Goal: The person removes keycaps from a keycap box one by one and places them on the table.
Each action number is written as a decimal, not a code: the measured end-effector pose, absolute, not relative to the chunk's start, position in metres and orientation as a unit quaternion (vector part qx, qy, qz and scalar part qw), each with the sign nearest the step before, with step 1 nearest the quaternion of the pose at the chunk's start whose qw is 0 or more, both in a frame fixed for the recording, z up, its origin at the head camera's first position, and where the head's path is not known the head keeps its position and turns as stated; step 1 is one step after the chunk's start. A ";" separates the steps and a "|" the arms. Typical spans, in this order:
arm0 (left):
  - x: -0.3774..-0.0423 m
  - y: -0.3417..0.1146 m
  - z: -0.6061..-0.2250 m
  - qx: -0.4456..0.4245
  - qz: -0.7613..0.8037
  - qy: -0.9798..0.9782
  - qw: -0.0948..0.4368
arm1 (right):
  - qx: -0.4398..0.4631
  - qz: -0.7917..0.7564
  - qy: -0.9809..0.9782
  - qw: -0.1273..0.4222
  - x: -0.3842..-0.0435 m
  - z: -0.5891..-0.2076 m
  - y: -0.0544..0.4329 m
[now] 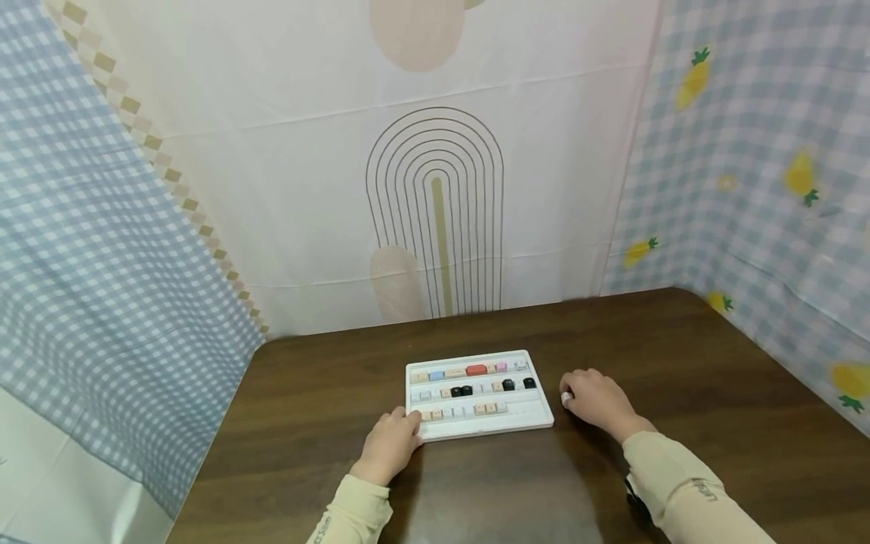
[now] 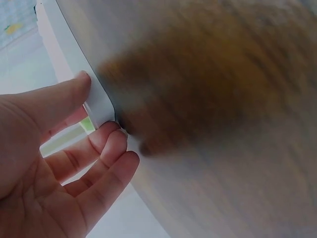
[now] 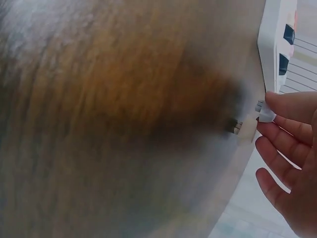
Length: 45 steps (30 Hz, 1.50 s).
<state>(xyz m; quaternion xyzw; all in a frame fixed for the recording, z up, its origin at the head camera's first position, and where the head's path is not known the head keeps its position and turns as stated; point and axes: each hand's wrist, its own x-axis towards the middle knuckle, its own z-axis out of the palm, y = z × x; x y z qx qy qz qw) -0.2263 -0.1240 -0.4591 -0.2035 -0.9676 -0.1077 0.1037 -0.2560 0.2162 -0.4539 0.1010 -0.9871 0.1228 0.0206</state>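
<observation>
A white three-row tray (image 1: 485, 432) lies on the table with keycaps standing in its rows. My left hand (image 1: 389, 444) grips its near left corner, the thumb (image 2: 74, 91) on the side wall and the fingers curled around the corner. Right of the tray, my right hand (image 1: 598, 400) is low over the table. It pinches a small white keycap (image 3: 267, 114) between thumb and fingertips, while the lower fingers are loosely bent. In the rows are a red keycap (image 1: 476, 370), a blue one (image 1: 436, 375), a pink one (image 1: 501, 367) and several black, beige and white ones.
The dark wooden table (image 1: 306, 423) reaches back to a patterned cloth (image 1: 313, 219). Checked cloths hang at the left (image 1: 136, 249) and right (image 1: 748, 189). A black strap (image 1: 635, 499) shows under the right sleeve.
</observation>
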 end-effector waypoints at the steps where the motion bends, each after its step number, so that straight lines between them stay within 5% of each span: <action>1: -0.226 -0.124 -0.460 -0.204 -0.110 -0.967 0.105 | 0.102 0.120 -0.987 0.019 -0.256 -0.455 0.216; 18: -0.227 -0.125 -0.463 -0.203 -0.109 -0.967 0.107 | 0.115 0.129 -0.985 0.013 -0.256 -0.447 0.209; 24: -0.227 -0.126 -0.462 -0.205 -0.112 -0.966 0.108 | 0.151 0.142 -0.977 0.044 -0.264 -0.445 0.186; 45: -0.226 -0.125 -0.461 -0.205 -0.112 -0.966 0.106 | 0.209 0.136 -0.968 0.029 -0.268 -0.456 0.126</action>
